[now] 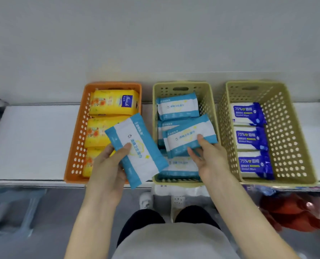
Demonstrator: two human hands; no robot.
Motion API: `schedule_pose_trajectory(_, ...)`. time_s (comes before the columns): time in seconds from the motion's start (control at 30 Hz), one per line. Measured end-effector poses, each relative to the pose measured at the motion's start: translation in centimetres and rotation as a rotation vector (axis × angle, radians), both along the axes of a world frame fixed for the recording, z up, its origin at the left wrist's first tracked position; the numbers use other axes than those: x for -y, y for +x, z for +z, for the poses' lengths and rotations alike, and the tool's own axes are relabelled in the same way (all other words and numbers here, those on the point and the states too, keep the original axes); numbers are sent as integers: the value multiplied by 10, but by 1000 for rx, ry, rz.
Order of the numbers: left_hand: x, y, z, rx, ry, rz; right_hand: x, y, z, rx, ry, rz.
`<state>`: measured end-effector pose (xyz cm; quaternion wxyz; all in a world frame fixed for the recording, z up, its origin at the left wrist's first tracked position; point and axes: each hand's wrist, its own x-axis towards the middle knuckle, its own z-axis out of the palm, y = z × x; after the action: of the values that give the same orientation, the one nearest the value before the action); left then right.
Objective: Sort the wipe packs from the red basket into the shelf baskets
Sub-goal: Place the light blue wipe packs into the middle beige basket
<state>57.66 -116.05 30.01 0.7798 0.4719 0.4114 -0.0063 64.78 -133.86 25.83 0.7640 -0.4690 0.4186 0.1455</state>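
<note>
Nearest, at five o'clock below the shelf edge, a blurred red shape [286, 212] may be the red basket; I cannot tell. Above it, the left hand [106, 169] holds a light-blue-and-white wipe pack [136, 152], thumb on its face and fingers beneath. The pack is tilted and hangs over the near corner of the orange basket [75, 146], just beside the middle beige basket [209, 94]. The right hand [209, 161] pinches a second matching pack [189, 135] by its near edge, slanted across like packs already in that middle basket. These look like light, soft film pouches that give under the fingers and have a slick skin. A broad hold across the middle, thumb over and fingers under, should serve better than the thin sealed ends, which would likely crumple or slip. Further in, yellow packs [108, 105] fill the orange basket at ten o'clock. Dark blue alcohol wipe packs [248, 139] line the right beige basket [290, 128] at two o'clock, all on the white shelf [34, 137].
</note>
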Motion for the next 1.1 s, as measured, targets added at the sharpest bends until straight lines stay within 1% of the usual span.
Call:
schedule_pose_trajectory(0.1, 1, -5, -3, -16, -11, -3, -17, 11, -8, -76, 90, -96)
schedule_pose_trajectory(0.2, -6, -4, -3, -22, -42, -21, -27, 20, -17, -94, 68, -138)
schedule_pose_trajectory(0.33, -21, 1, -3, 3, -75, -39, -21, 20, -22, -63, -23, 16)
schedule_pose_trajectory(0.57, -38, 15, -8, 36, -115, -63, -3, 9, -9, -66, 46, 93)
schedule_pose_trajectory(0.63, -40, 18, -8, 54, -124, -80, 1, 1, -2, -31, 46, 126)
schedule_pose_trajectory(0.67, -40, 19, -7, 65, -130, -88, 2, -1, 0, 7, 0, 173)
schedule_pose_trajectory(0.7, -40, 20, -7, 72, -133, -97, 2, -2, 2, 72, -98, 252)
schedule_pose_trajectory(0.73, -40, 21, -7, 76, -132, -107, 1, -1, 2, 168, -255, 372)
schedule_pose_trajectory(0.77, -38, 22, -6, 76, -128, -113, 0, 1, -1, 291, -469, 531)
schedule_pose_trajectory(0.83, -35, 23, -6, 68, -115, -116, 0, 9, -18, 568, -973, 918)
schedule_pose_trajectory(0.87, -32, 23, -6, 64, -109, -116, 0, 13, -28, 680, -1190, 1079)
schedule_pose_trajectory(0.9, -29, 22, -5, 62, -104, -118, 1, 15, -38, 744, -1343, 1200)
schedule_pose_trajectory(0.93, -26, 22, -5, 61, -97, -118, 1, 16, -47, 739, -1411, 1287)
schedule_pose_trajectory(1.0, -20, 21, -4, 67, -89, -112, 3, 18, -57, 683, -1410, 1364)
schedule_pose_trajectory(1.03, -17, 20, -4, 72, -95, -98, 3, 18, -58, 673, -1376, 1359)
schedule_pose_trajectory(1.1, -11, 19, -2, 76, -122, -65, 1, 20, -46, 624, -1239, 1253)
